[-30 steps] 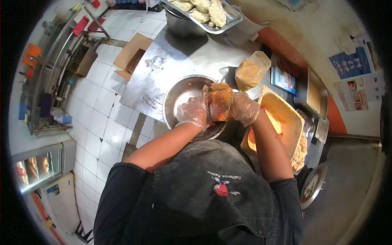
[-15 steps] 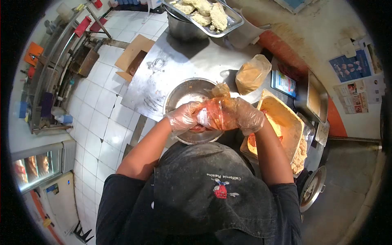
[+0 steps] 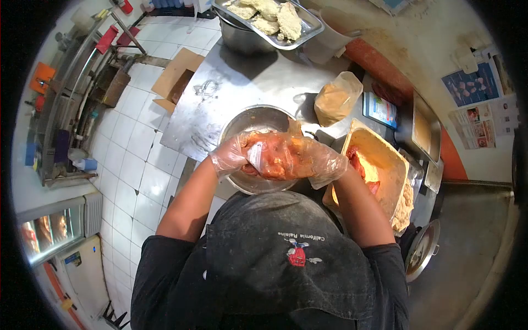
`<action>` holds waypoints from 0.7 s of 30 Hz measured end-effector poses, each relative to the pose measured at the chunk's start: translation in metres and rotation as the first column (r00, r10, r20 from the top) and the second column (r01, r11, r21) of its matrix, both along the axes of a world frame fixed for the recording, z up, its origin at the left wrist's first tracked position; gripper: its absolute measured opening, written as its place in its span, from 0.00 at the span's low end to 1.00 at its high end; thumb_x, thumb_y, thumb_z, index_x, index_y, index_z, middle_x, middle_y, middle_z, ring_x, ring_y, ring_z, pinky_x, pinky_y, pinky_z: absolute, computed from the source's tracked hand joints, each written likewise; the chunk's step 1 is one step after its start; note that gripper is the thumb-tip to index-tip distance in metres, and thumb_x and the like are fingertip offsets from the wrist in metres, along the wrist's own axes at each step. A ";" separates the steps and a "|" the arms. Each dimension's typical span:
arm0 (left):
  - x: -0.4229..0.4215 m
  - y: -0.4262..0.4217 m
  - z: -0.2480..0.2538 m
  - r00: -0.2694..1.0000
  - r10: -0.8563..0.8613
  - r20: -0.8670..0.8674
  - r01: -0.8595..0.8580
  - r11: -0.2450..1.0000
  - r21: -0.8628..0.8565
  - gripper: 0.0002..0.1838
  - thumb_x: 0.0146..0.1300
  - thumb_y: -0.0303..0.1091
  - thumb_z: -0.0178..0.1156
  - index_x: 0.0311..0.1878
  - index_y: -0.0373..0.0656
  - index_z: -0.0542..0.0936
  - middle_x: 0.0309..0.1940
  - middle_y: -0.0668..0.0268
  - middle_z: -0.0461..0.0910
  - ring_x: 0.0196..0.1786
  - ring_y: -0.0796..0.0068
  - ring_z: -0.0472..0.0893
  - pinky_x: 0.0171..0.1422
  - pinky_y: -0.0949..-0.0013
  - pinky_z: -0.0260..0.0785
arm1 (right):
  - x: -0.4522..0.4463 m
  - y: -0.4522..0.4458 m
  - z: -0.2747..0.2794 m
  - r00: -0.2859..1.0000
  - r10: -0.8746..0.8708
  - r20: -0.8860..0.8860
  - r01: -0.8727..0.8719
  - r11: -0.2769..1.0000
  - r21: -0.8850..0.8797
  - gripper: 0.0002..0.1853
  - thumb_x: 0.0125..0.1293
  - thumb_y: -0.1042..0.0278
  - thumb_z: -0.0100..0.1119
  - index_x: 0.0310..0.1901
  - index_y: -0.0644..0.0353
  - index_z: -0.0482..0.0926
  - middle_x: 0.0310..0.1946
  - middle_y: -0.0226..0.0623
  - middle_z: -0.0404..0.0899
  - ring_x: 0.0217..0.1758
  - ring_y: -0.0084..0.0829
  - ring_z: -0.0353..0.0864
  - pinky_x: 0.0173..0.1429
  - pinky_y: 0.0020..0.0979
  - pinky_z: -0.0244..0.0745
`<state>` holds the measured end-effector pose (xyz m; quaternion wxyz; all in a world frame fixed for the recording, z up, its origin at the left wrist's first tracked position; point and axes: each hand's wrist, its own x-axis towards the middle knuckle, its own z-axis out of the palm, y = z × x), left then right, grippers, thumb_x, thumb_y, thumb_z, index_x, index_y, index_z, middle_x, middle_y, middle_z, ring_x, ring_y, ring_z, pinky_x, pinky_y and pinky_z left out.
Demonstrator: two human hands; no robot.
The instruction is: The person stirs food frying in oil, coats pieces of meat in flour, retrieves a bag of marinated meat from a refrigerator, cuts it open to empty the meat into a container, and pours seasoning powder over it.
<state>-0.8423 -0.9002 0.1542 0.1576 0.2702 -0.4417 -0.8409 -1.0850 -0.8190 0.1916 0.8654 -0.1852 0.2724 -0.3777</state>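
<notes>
Between my two hands is a clear plastic bag of reddish, wet-looking meat (image 3: 280, 159), held level above a round steel bowl (image 3: 228, 129). My left hand (image 3: 229, 156), in a clear plastic glove, grips the end with a white patch or label. My right hand (image 3: 328, 163), gloved the same way, is closed around the other end, its fingertips partly hidden. A loose flap of the bag sticks up near my right hand. Light-coloured bits show inside the bowl behind the bag; the bag covers most of the bowl's inside.
Right of the bowl stands a deep tub (image 3: 396, 176) with red pieces and yellowish powder. A bag of tan powder (image 3: 336, 99) and a digital scale (image 3: 380, 110) are behind it. A tray of breaded pieces (image 3: 313, 33) rests on a pot (image 3: 242, 36). An open cardboard box (image 3: 175, 74) is at left.
The bag has turned and spread out flatter, showing more red meat. My right hand has shifted slightly left and my left hand also slightly left.
</notes>
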 end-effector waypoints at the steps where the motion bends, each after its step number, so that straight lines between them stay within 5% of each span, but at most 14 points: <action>1: 0.001 -0.001 -0.002 1.000 -0.026 0.003 0.026 1.000 0.000 0.26 0.70 0.22 0.65 0.70 0.43 0.78 0.56 0.69 0.85 0.51 0.82 0.84 0.52 0.75 0.81 | -0.001 0.001 -0.010 1.000 -0.007 0.016 0.007 1.000 0.013 0.30 0.77 0.54 0.61 0.72 0.64 0.70 0.68 0.46 0.76 0.68 0.37 0.80 0.73 0.38 0.77; 6: -0.002 -0.005 -0.014 0.991 -0.123 0.057 0.129 0.983 -0.131 0.28 0.66 0.23 0.70 0.69 0.43 0.76 0.61 0.67 0.82 0.56 0.78 0.83 0.56 0.74 0.80 | -0.007 0.009 -0.033 0.991 -0.087 -0.101 0.100 0.986 0.130 0.29 0.74 0.58 0.65 0.71 0.61 0.72 0.65 0.40 0.79 0.65 0.36 0.82 0.71 0.37 0.78; 8: -0.007 -0.009 -0.011 0.948 -0.078 0.309 0.187 0.920 -0.343 0.29 0.65 0.22 0.71 0.68 0.45 0.76 0.61 0.66 0.81 0.56 0.77 0.83 0.54 0.72 0.82 | -0.016 0.016 -0.037 0.852 -0.127 -0.508 -0.042 0.951 -0.307 0.28 0.70 0.61 0.69 0.68 0.60 0.75 0.62 0.39 0.81 0.63 0.34 0.82 0.69 0.36 0.78; 9: -0.009 -0.010 -0.009 0.906 -0.030 0.422 0.232 0.870 -0.435 0.29 0.64 0.22 0.72 0.68 0.45 0.76 0.62 0.66 0.81 0.56 0.76 0.84 0.53 0.71 0.82 | -0.015 0.020 -0.030 0.799 -0.171 -0.576 -0.086 0.916 -0.392 0.28 0.68 0.63 0.71 0.67 0.60 0.76 0.60 0.38 0.82 0.62 0.33 0.82 0.67 0.35 0.78; 12: -0.005 -0.008 -0.016 0.953 -0.071 0.294 0.111 0.986 -0.122 0.28 0.64 0.23 0.72 0.66 0.47 0.76 0.58 0.65 0.82 0.53 0.75 0.85 0.43 0.70 0.84 | -0.001 0.031 0.021 0.767 -0.263 -0.585 -0.035 0.893 -0.448 0.28 0.62 0.68 0.75 0.64 0.59 0.79 0.55 0.36 0.84 0.59 0.29 0.82 0.64 0.32 0.78; 16: -0.002 -0.004 -0.024 0.940 -0.111 0.322 0.151 0.983 -0.102 0.23 0.68 0.22 0.67 0.65 0.48 0.78 0.46 0.67 0.86 0.38 0.77 0.87 0.30 0.74 0.81 | -0.041 0.053 0.033 0.446 -0.428 -0.786 -0.197 0.810 -0.553 0.29 0.56 0.72 0.78 0.61 0.59 0.80 0.52 0.32 0.82 0.54 0.24 0.81 0.62 0.31 0.78; 18: -0.002 -0.005 -0.015 0.942 -0.134 0.309 0.157 0.986 -0.053 0.22 0.68 0.21 0.66 0.63 0.48 0.79 0.43 0.68 0.87 0.35 0.78 0.87 0.30 0.75 0.80 | -0.055 0.074 0.074 0.459 -0.330 -0.825 0.036 0.934 -0.354 0.30 0.59 0.78 0.75 0.64 0.63 0.78 0.57 0.34 0.79 0.60 0.29 0.79 0.70 0.36 0.73; 21: -0.002 -0.008 -0.017 0.950 -0.166 0.264 0.185 0.981 -0.051 0.20 0.68 0.19 0.64 0.60 0.47 0.81 0.39 0.69 0.87 0.31 0.78 0.86 0.28 0.75 0.78 | -0.097 0.119 0.086 0.378 -0.416 -0.827 0.075 0.904 -0.420 0.32 0.60 0.83 0.72 0.68 0.65 0.74 0.60 0.35 0.77 0.61 0.31 0.79 0.70 0.38 0.75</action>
